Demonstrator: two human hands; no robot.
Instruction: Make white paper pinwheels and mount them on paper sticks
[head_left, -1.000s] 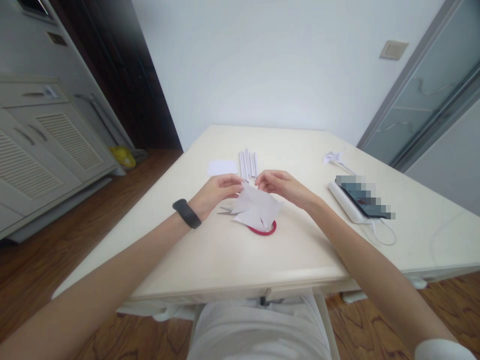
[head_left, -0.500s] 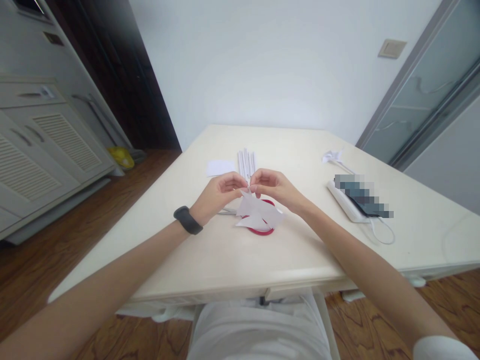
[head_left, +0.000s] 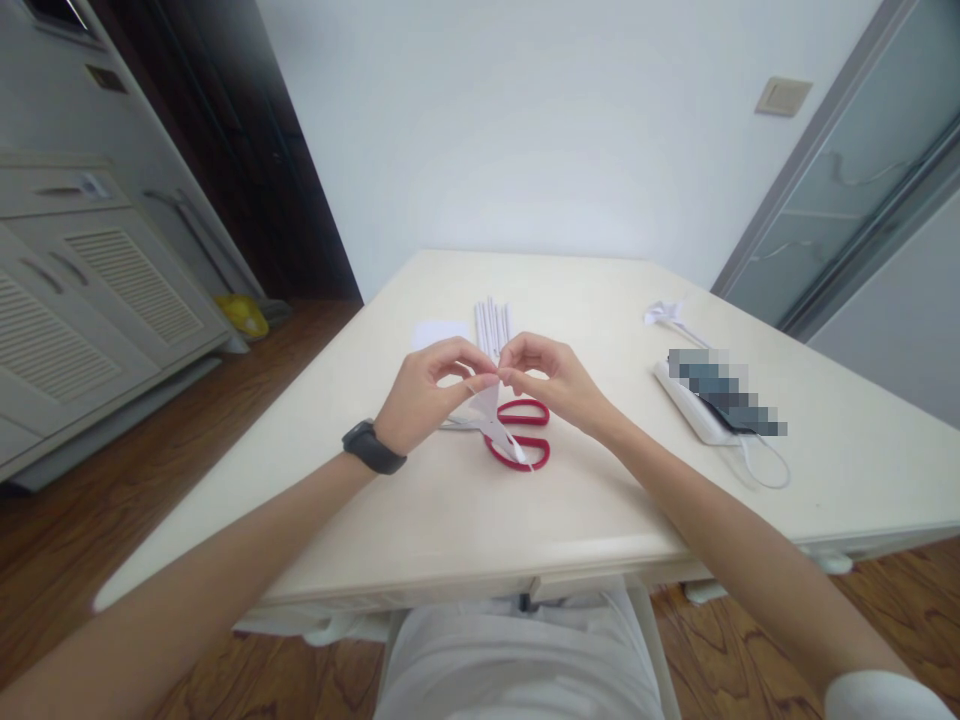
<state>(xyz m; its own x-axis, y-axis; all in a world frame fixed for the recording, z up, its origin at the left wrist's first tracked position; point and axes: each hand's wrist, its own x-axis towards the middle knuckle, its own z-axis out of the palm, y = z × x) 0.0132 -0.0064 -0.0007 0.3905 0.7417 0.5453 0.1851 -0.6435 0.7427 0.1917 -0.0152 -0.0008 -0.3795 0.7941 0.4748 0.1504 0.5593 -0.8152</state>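
Between my two hands hangs a cut piece of white paper (head_left: 487, 402), pinched at its upper corner. My left hand (head_left: 433, 388), with a dark band on the wrist, is closed with thumb and index finger on that corner. Thumb and fingertips of my right hand (head_left: 549, 375) are closed at the same spot, touching the left fingertips. Red-handled scissors (head_left: 541, 443) lie on the table below the paper, blades pointing left and partly covered. Just beyond my hands is a row of several white paper sticks (head_left: 493, 322), beside a flat stack of white paper (head_left: 439, 333).
On the right of the table (head_left: 420, 520) lies a white paper pinwheel (head_left: 664, 314) on a stick. Nearer, a white device (head_left: 694, 405) with a cable loop carries a dark, pixelated object (head_left: 724, 392). A wall (head_left: 480, 130) stands behind the table.
The paper has turned and swung left, now narrow and nearly edge-on, uncovering the red scissor handles. My hands stay close together, with the left wrist shifted slightly left.
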